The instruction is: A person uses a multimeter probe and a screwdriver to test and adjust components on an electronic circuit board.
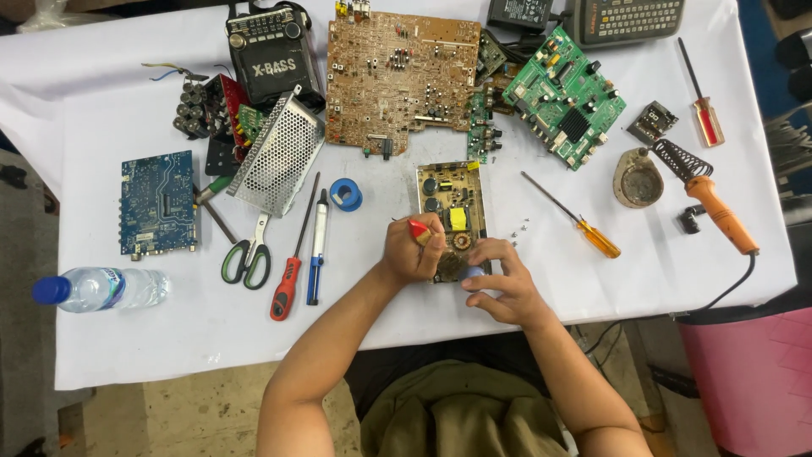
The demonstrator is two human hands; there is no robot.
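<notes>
Two bare hands at work over a small tan circuit board (pixel 452 207) near the front edge of a white-covered table (pixel 127 338). Left hand (pixel 412 251) curled shut around a red-handled tool (pixel 419 230), tip hidden against the board's near left corner. Right hand (pixel 501 283) resting on the board's near right corner, fingers (pixel 495 250) bent and slightly spread, thumb and forefinger pinching a small bluish part (pixel 472 272). To the left, side by side: green-handled scissors (pixel 247 258), a red-handled screwdriver (pixel 290 269) and a blue-and-white pen-shaped tool (pixel 316 247); a blue roll (pixel 345 194) just beyond. Farther left, a blue circuit board (pixel 158 203) and a water bottle (pixel 101 289) on its side. To the right, an orange-handled screwdriver (pixel 575 218) and an orange-handled soldering iron (pixel 706 199) in its coiled stand. At the back, a large brown circuit board (pixel 397 76), a green one (pixel 565 97) and a black radio (pixel 272 55).
</notes>
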